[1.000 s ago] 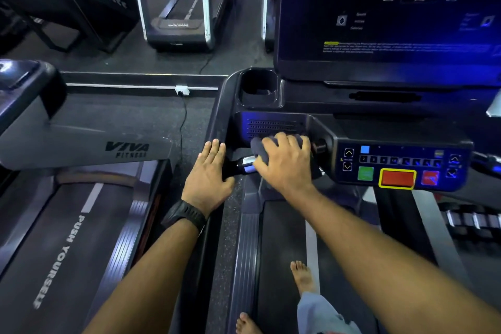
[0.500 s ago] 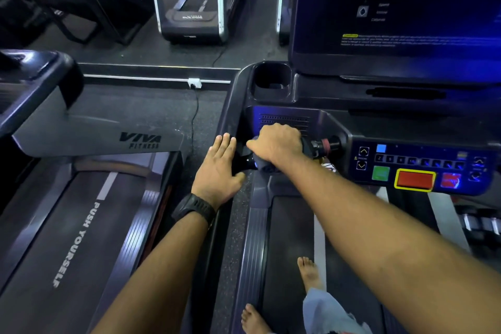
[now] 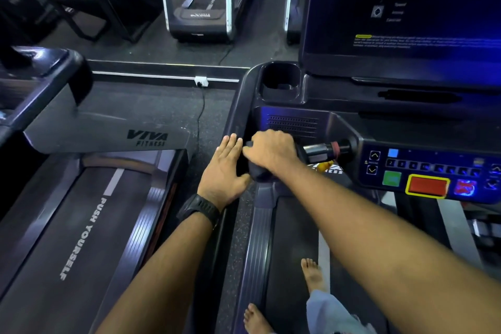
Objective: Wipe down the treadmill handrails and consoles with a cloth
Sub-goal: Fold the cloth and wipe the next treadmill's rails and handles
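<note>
- The right hand (image 3: 271,153) was curled over the cloth (image 3: 257,171), a dark wad wrapped round the short grip bar (image 3: 318,150) that ran between the side handrail (image 3: 238,111) and the console (image 3: 352,106). Only 1 fold of the cloth showed, below the knuckles.
- Its fingers were closed round cloth and bar together at the bar's left end, just beside the left hand (image 3: 223,171).
- The left hand lay flat on the side handrail, fingers straight and close together, holding nothing. A black watch (image 3: 199,209) sat on that wrist.
- The step in hand looked like wiping the grip bar. Done well, the cloth would wrap the whole way round, so that the underside got cleaned as well as the top.
- The metal section with its red collar (image 3: 336,148), to the right of the hand, was uncovered. A stroke along the full bar towards the console seemed called for.
- The button panel (image 3: 423,168) and its red stop key (image 3: 427,186) lay near. With the screen (image 3: 406,22) lit, a light touch there would avoid pressing keys.
- The flat left hand probably served as a brace.
</note>
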